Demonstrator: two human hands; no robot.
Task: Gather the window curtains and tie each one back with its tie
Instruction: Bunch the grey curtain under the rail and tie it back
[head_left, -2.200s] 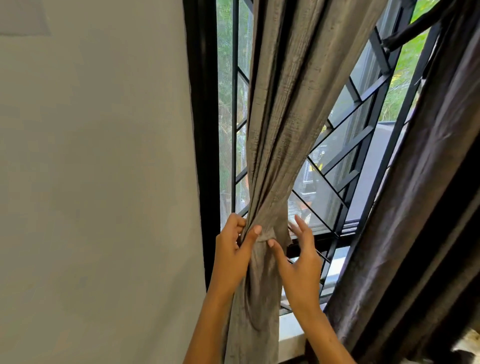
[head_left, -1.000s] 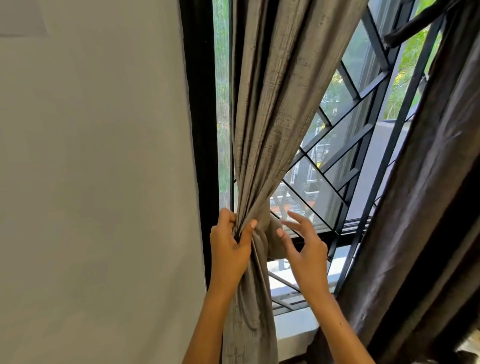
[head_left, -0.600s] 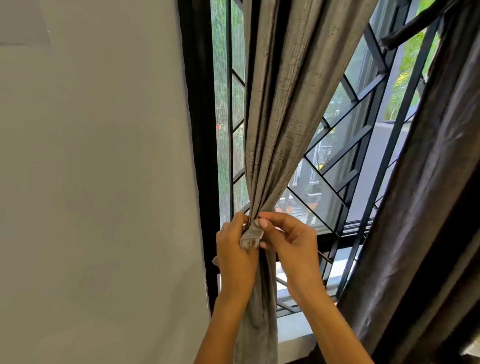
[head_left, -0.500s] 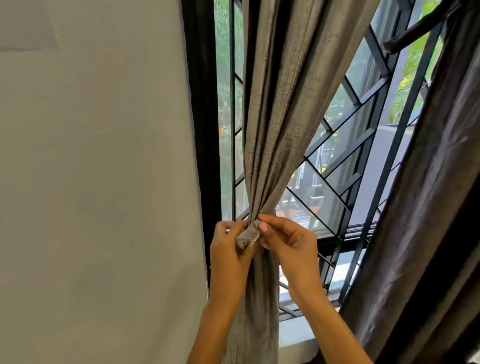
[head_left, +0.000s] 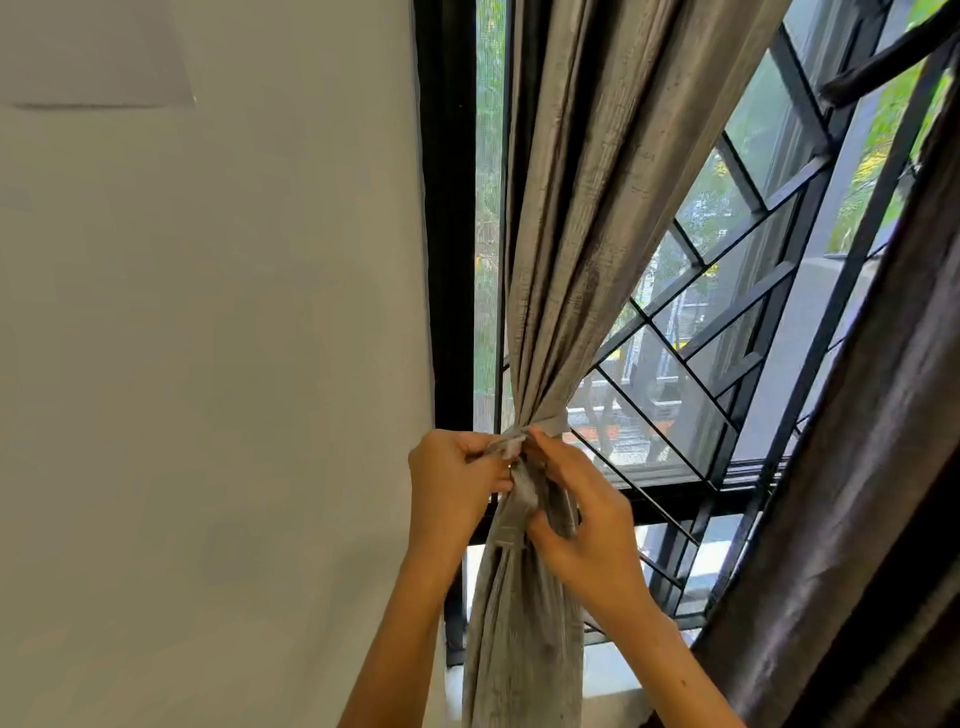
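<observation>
A grey curtain hangs beside the window's left frame, bunched into a narrow waist at mid height. A matching grey tie wraps round that waist. My left hand pinches one end of the tie at the left of the bunch. My right hand holds the other end just right of it, fingers curled round the strip hanging below. Both hands touch the gathered cloth. A second, dark brown curtain hangs loose at the right.
A plain pale wall fills the left half. The black window frame and a black diagonal metal grille stand right behind the curtain. A white sill runs below.
The tie has been brought round the gathered grey curtain. My right hand went from open beside the cloth to holding a tie end, and both hands now work at the front of the bunch.
</observation>
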